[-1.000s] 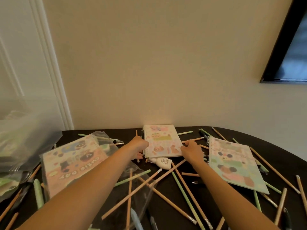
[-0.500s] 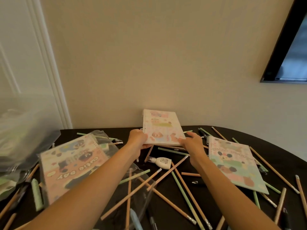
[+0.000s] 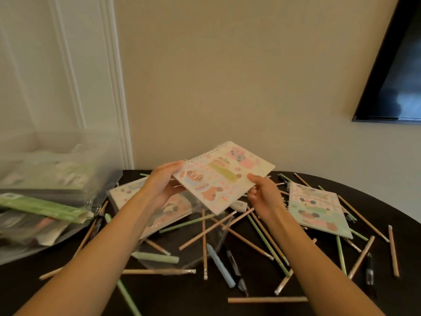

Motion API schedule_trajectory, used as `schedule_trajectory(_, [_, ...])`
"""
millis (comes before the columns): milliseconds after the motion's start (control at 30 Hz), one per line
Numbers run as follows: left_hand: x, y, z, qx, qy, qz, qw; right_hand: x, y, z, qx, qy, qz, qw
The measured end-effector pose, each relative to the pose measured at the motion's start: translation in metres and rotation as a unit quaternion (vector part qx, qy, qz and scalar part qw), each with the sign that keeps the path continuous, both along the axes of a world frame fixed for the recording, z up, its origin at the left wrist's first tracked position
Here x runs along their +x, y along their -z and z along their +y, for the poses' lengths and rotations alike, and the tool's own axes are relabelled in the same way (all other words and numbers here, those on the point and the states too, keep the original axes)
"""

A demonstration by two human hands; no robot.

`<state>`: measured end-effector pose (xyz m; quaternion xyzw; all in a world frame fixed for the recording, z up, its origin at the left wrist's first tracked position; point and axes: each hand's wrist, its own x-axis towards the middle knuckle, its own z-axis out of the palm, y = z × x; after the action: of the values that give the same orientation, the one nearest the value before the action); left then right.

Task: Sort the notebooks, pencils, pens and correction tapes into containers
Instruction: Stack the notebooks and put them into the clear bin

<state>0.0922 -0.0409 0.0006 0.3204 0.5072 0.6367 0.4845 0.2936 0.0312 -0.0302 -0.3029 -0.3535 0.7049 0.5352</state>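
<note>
container (image 3: 57,179) left | wrapped notebook (image 3: 145,201) beside it | second notebook (image 3: 319,208) right | pencils (image 3: 205,229) between

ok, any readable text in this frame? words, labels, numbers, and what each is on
Nothing is sharp enough to quote.
held notebook: cover lettering blurred, unreadable.
mint notebook: title line along its top edge, too blurred to read.
correction tape: label print too small.
green packet: barcode-like mark at its end, too blurred to read.
</note>
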Motion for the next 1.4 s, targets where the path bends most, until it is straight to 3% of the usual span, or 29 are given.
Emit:
schedule_trajectory(67, [0.004,0.003,-0.021,0.001,-0.011,-0.021,1.000,-0.012,0.000,-0.022,0.007,0.017,0.017,1.000])
schedule_trajectory(200, [0.018,0.016,-0.055,0.002,0.001,0.034,0.999,-0.026,0.005,-0.059,0.028,-0.023,0.035,0.999])
schedule_trajectory(500, [-0.015,0.030,-0.091,-0.026,-0.010,0.026,0.999,0.015,0.011,-0.091,0.050,-0.081,-0.070,0.993])
schedule_trajectory(600, [-0.019,0.027,-0.094,-0.051,0.028,0.074,0.996,0.018,0.010,-0.096,0.042,-0.097,-0.152,0.983])
schedule_trajectory(700, [-0.020,0.028,-0.096,-0.083,0.001,0.150,0.985,0.020,0.012,-0.095,0.014,-0.049,-0.158,0.986])
schedule_trajectory(767, [-0.026,0.036,-0.092,-0.109,-0.077,0.287,0.949,0.024,0.014,-0.089,0.003,-0.023,-0.140,0.990])
schedule_trajectory(867, [-0.036,0.050,-0.092,-0.150,-0.078,0.576,0.799,0.039,0.017,-0.082,-0.042,-0.032,-0.104,0.993])
schedule_trajectory(967, [-0.036,0.056,-0.092,-0.209,0.031,0.710,0.672,0.053,0.020,-0.082,-0.087,-0.079,-0.122,0.986])
schedule_trajectory(1033, [-0.037,0.058,-0.088,-0.209,0.030,0.758,0.617,0.058,0.020,-0.083,-0.096,-0.106,-0.148,0.979])
schedule_trajectory(1200, [-0.035,0.054,-0.082,-0.118,-0.061,0.799,0.587,0.055,0.019,-0.086,-0.100,-0.088,-0.174,0.976])
schedule_trajectory(1400, [-0.032,0.058,-0.083,-0.122,-0.072,0.829,0.541,0.025,0.021,-0.096,-0.039,0.014,-0.138,0.990])
